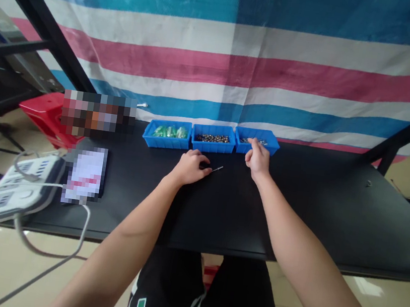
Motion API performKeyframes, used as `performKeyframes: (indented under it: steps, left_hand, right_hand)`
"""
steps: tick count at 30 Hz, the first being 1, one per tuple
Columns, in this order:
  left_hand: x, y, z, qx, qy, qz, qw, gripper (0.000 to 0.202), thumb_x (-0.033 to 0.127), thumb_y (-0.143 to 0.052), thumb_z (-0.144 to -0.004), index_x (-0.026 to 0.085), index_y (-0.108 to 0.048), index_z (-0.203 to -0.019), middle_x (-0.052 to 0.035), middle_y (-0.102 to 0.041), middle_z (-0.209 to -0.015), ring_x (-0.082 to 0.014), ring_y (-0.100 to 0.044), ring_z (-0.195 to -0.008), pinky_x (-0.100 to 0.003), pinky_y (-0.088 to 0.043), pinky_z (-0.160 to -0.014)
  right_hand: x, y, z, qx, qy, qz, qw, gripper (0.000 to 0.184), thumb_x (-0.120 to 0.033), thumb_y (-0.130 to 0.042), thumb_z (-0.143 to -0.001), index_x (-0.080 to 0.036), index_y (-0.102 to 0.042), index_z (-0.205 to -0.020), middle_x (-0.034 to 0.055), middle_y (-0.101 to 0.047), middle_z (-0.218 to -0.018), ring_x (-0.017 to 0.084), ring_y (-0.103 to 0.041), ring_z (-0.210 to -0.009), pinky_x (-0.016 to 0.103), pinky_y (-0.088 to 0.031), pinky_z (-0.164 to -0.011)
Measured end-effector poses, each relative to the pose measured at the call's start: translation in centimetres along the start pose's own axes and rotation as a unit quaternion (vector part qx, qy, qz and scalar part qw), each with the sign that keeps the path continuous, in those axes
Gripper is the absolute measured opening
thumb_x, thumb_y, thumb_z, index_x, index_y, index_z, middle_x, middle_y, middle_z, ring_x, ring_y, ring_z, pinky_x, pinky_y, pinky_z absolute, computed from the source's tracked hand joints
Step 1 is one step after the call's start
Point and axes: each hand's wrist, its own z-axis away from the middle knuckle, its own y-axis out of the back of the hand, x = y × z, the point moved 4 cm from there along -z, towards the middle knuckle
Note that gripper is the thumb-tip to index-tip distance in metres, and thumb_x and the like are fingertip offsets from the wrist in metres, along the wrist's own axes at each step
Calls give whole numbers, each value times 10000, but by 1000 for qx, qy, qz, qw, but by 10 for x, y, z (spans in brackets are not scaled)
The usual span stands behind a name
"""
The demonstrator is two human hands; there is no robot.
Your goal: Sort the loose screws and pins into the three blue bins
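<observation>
Three blue bins [212, 148] line my worktop [314, 214]. My left hand [189, 167], fingers closed, pinches a thin metal pin [217, 168] lying before the middle one. My right hand [257, 160] curls over the right bin [272, 146]; I cannot tell whether its fingers hold anything. Keeping the pin flat seems wise.

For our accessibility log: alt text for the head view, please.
A person's left hand holds a thin metal pin on a black table, while the right hand is at the rightmost tray of three blue ones holding small parts.
</observation>
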Motion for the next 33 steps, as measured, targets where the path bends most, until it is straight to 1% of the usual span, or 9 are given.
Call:
performKeyframes:
  steps: [6,10,13,15,18,21,24,28,33]
  left_hand:
    - [1,-3,-1,-18,-41,33,998,176,298,-585,-765,211,-719,-838,-67,-640,-905,-229,-583,-917,-383,-459,-895]
    - [4,-2,-1,-32,-46,42,998,158,248,-560,-772,207,-712,-783,-64,-650,-898,-225,-586,-923,-377,-456,-901]
    - [6,-2,-1,-35,-45,41,998,151,228,-555,-772,203,-704,-760,-67,-657,-905,-227,-588,-922,-378,-455,-898]
    - [7,-2,-1,-35,-47,40,997,149,219,-551,-773,201,-698,-757,-66,-658,-903,-225,-588,-923,-377,-456,-897]
    - [7,-4,-2,-35,-50,41,997,145,216,-549,-775,197,-693,-769,-65,-655,-914,-221,-588,-927,-377,-454,-905]
    - [6,-4,-2,-33,-49,43,997,141,222,-546,-782,193,-685,-780,-68,-652,-921,-219,-586,-927,-378,-453,-906]
    - [6,-2,-1,-28,-49,47,997,141,208,-534,-783,187,-673,-770,-72,-647,-915,-219,-587,-919,-380,-458,-893]
    - [10,1,0,-15,-69,76,995,148,176,-506,-779,179,-654,-770,-71,-642,-892,-198,-590,-873,-353,-478,-856]
    - [11,4,1,11,-83,116,990,138,175,-491,-799,176,-629,-793,-71,-633,-873,-184,-590,-830,-344,-487,-837]
  right_hand:
    - [0,-1,1,-7,25,40,999,556,-695,-544,-745,-165,-642,-884,-66,-442,-369,78,-383,-334,199,-265,-355]
    - [-3,-4,6,-27,45,71,996,568,-687,-513,-770,-163,-654,-937,-65,-443,-382,91,-418,-365,206,-312,-396]
    - [-7,-8,12,-43,77,118,989,519,-623,-493,-818,-167,-664,-996,-58,-463,-415,105,-449,-404,222,-356,-459]
    - [-10,-13,19,-71,132,181,972,427,-551,-521,-830,-179,-691,-950,-44,-490,-447,113,-465,-439,236,-371,-508]
    - [-15,-26,33,-150,228,289,918,272,-420,-572,-820,-196,-726,-825,-29,-519,-480,114,-465,-470,250,-363,-561]
    - [-15,-37,44,-216,268,338,876,204,-332,-587,-804,-198,-739,-817,-30,-517,-491,104,-442,-471,248,-344,-567]
    - [-14,-43,50,-255,275,351,858,176,-310,-632,-767,-197,-743,-844,-31,-518,-519,97,-420,-484,241,-323,-552]
    - [-10,-45,51,-282,277,366,843,178,-324,-658,-755,-207,-743,-858,-27,-537,-562,93,-408,-504,239,-305,-548]
    - [-11,-48,54,-303,280,346,842,153,-287,-605,-795,-201,-730,-777,-20,-533,-567,96,-417,-522,239,-297,-554]
